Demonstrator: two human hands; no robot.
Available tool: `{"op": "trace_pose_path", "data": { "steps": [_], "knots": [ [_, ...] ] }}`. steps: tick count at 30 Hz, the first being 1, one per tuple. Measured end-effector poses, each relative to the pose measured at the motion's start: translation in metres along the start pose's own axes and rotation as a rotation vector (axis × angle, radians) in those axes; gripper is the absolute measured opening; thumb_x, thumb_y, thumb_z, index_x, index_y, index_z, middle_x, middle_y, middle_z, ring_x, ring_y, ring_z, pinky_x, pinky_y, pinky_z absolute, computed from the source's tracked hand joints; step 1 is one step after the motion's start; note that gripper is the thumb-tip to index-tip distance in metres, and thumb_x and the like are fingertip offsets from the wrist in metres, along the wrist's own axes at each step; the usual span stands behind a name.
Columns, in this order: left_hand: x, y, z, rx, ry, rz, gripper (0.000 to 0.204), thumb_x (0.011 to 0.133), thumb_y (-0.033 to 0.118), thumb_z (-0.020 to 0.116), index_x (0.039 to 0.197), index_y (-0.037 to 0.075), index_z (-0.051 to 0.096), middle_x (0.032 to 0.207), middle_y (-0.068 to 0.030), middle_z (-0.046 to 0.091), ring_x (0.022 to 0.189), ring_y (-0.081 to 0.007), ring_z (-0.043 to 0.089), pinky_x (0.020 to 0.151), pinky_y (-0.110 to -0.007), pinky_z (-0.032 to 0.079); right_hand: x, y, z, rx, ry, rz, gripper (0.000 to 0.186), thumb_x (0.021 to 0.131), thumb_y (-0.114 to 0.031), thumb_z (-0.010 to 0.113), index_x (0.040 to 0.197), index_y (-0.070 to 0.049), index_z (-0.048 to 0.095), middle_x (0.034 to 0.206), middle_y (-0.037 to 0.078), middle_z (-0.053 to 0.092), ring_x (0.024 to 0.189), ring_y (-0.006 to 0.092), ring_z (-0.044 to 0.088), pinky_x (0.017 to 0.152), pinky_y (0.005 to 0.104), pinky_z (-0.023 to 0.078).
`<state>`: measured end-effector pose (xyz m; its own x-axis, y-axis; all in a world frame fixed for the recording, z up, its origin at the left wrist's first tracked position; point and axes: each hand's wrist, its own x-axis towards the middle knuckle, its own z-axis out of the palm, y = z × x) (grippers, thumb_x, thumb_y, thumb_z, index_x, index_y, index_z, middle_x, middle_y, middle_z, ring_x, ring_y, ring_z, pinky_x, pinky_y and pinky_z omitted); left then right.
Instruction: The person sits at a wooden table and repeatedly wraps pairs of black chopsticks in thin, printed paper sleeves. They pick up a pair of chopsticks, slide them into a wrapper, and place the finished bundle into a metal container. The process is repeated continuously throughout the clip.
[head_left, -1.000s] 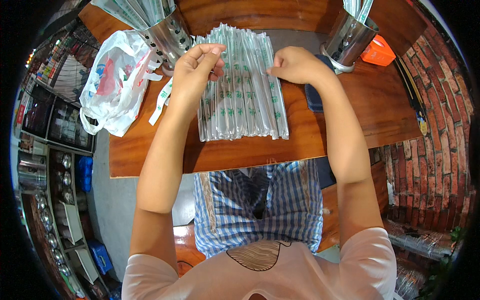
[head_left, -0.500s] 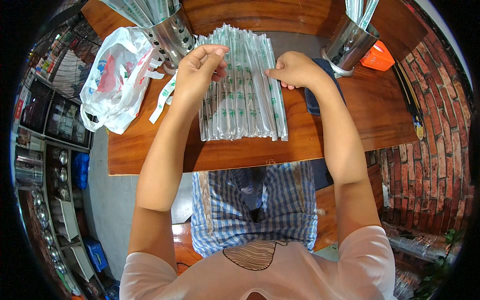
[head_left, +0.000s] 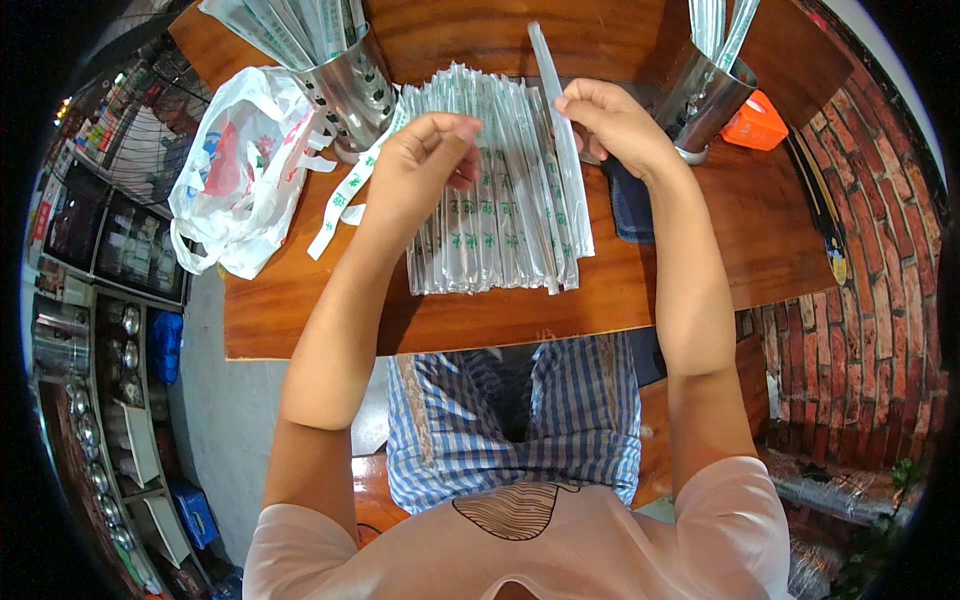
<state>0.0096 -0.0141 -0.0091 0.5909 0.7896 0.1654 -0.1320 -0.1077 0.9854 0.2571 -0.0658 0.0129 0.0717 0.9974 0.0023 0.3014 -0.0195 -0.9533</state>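
A dense row of long, slim clear packets with green print [head_left: 485,235] lies on the wooden table [head_left: 520,320]. My right hand [head_left: 610,120], at the row’s right edge, pinches one packet [head_left: 560,120], raised at a slant. My left hand [head_left: 425,170] hovers over the row’s left side, fingers curled and thumb near the index fingertip, with nothing visible in them. A loose white printed strip [head_left: 340,205] lies just left of the row. A dark blue cloth item [head_left: 630,210] lies under my right wrist.
A white plastic bag [head_left: 235,175] sits at left. Steel holders with similar packets stand at back left [head_left: 345,90] and back right [head_left: 690,85], beside an orange box [head_left: 755,120]. Steel ware fills shelves [head_left: 130,350] at left; a brick wall [head_left: 850,330] is at right.
My right hand has moved up and right, lifting one packet away from the row’s right edge. My left hand has shifted right and slightly down, still curled.
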Motion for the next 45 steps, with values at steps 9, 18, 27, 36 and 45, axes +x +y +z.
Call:
{"op": "trace_pose_path", "data": {
  "steps": [9,18,27,36,45],
  "knots": [
    [-0.020,0.014,0.014,-0.080,-0.391,-0.160,0.036,0.097,0.028,0.058,0.121,0.000,0.060,0.094,-0.0066,0.065,0.083,-0.0144,0.065,0.071,-0.028,0.057,0.005,0.003,0.032,0.520,0.245,-0.359,0.016,0.099,-0.019,0.054,0.090,-0.006,0.054,0.076,0.003,0.062,0.058,0.0086,0.053,0.055,0.0226,0.043],
    [-0.026,0.018,0.020,-0.132,-0.417,-0.133,0.028,0.093,0.017,0.064,0.114,-0.001,0.061,0.080,-0.0037,0.062,0.068,-0.0119,0.064,0.059,-0.023,0.056,-0.005,-0.006,0.038,0.488,0.230,-0.458,0.015,0.099,-0.022,0.056,0.093,-0.009,0.056,0.086,0.003,0.067,0.071,0.0064,0.057,0.064,0.0219,0.047],
    [-0.026,0.020,0.021,-0.155,-0.416,-0.141,0.031,0.090,0.021,0.068,0.109,-0.003,0.063,0.075,-0.0020,0.063,0.057,-0.0074,0.061,0.050,-0.019,0.051,-0.006,-0.007,0.048,0.554,0.192,-0.374,0.017,0.097,-0.020,0.058,0.090,-0.005,0.056,0.079,0.005,0.065,0.063,0.0090,0.057,0.058,0.0244,0.046],
    [-0.028,0.024,0.012,-0.444,-0.361,-0.362,0.034,0.093,0.029,0.063,0.105,-0.003,0.059,0.063,-0.0051,0.060,0.045,-0.0084,0.058,0.039,-0.016,0.044,0.000,0.005,0.063,0.609,0.033,-0.116,0.016,0.094,-0.024,0.061,0.085,-0.011,0.058,0.081,0.001,0.064,0.068,0.0063,0.056,0.058,0.0214,0.045],
    [-0.027,0.023,0.008,-0.825,-0.338,-0.517,0.034,0.099,0.030,0.055,0.113,-0.001,0.053,0.065,-0.0023,0.044,0.044,-0.0031,0.038,0.034,-0.013,0.032,0.003,0.013,0.069,0.672,-0.076,-0.016,0.018,0.094,-0.024,0.063,0.090,-0.008,0.058,0.077,0.002,0.062,0.068,0.0092,0.059,0.061,0.0232,0.049]
  ]
}}
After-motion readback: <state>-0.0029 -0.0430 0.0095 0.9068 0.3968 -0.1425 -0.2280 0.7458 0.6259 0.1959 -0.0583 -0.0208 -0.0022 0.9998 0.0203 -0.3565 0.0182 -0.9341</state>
